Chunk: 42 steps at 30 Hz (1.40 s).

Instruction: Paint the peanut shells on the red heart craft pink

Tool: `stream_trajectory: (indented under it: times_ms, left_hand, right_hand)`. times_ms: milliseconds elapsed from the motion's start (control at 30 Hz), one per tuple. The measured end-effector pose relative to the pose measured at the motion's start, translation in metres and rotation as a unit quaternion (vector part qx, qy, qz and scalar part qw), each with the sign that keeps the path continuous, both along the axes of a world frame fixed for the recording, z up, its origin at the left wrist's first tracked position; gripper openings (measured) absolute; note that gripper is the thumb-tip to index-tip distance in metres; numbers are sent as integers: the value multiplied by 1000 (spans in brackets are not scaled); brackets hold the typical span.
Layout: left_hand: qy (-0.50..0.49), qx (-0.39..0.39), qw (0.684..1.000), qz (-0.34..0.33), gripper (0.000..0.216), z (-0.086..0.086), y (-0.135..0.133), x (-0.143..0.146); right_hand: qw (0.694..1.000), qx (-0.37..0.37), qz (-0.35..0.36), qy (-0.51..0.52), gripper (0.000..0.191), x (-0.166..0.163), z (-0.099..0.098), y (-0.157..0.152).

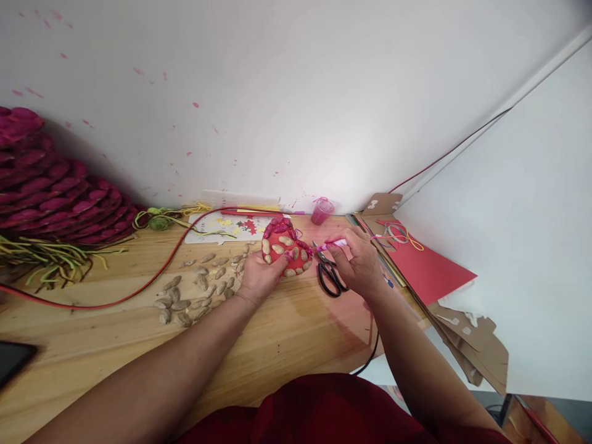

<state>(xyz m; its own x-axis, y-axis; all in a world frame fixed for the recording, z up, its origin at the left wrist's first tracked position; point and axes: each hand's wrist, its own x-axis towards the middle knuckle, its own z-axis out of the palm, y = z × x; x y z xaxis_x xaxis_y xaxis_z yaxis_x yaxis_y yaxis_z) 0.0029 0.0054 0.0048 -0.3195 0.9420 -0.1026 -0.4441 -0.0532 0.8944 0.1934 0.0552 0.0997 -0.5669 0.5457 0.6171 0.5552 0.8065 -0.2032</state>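
A red disc covered with peanuts is held up over the table by my left hand, its thumb pressed on the front. Peanuts along its upper edge are painted magenta, while those lower down are bare tan. My right hand is closed around a paintbrush with a pale handle; its magenta tip meets the right edge of the disc. Black-handled scissors lie just beneath the brush. Behind them stands a plastic cup of magenta paint. Loose peanuts are scattered left of my left hand.
Stacked magenta peanut discs rise at the left against the paint-spotted wall. A red cable crosses the wooden table. Red card and torn cardboard lie at the right; a dark device sits at the left edge.
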Motion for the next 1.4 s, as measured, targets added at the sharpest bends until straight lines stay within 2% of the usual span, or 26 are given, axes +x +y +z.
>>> stream_trajectory:
  times_ms: [167,400,600,900,1033,1267,1400]
  left_hand:
    - [9,1,1000,-4,59,0,0,0]
    - [46,-1,999,1,53,-6,1,-1]
    - [46,4,999,-8,53,-13,2,-1]
    - [41,-1,999,-12,53,-13,2,-2]
    - [47,1,999,-7,52,-9,1,-2]
    - [41,6,999,-1,54,-9,1,-2]
    - [12,4,1000,-2,54,-11,2,-1]
  right_hand:
    - [1000,-1,-3,2,15,-2,-1,1]
    - [998,8,12,-67,13,-4,2,-3]
    - [995,17,21,-95,13,-9,5,-3]
    - [991,34,29,-129,16,-12,8,0]
    - [991,28,18,-129,18,-13,11,2]
    - [997,-3,16,-72,9,-8,13,0]
    - [999,-8,-16,-40,9,-1,12,4]
